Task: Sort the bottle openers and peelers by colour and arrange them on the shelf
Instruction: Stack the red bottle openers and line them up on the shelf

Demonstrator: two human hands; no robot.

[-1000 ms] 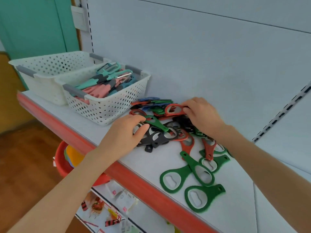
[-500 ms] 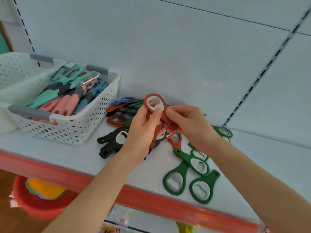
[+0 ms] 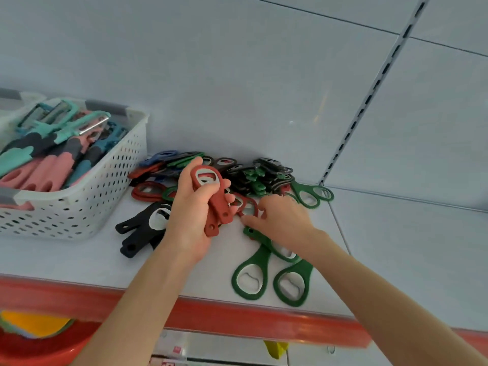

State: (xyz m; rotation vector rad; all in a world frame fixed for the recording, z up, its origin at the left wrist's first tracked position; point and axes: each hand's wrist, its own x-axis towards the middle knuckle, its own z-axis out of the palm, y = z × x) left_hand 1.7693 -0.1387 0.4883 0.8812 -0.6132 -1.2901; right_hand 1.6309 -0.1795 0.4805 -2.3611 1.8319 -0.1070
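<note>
My left hand [image 3: 191, 215] grips a small stack of red bottle openers [image 3: 215, 199], rings up, above the shelf [image 3: 79, 260]. My right hand [image 3: 282, 220] reaches down onto another red opener [image 3: 248, 206] lying in the pile; its fingertips touch it, and I cannot tell whether they grip it. A mixed pile of black, green, blue and red openers [image 3: 253, 175] lies against the back wall. Three green openers [image 3: 253, 276] lie near the front edge, and two black ones [image 3: 140, 228] lie to the left of my left hand.
A white perforated basket [image 3: 87, 196] at the left holds teal, pink and dark peelers [image 3: 47, 149]. The shelf has a red front edge [image 3: 237, 318]. A red tub [image 3: 39, 344] sits below at the left. A slotted upright [image 3: 369, 91] runs up the back wall.
My right hand has let go of the red opener and dropped to the pile. My left hand now holds the red openers alone. The view has shifted right.
</note>
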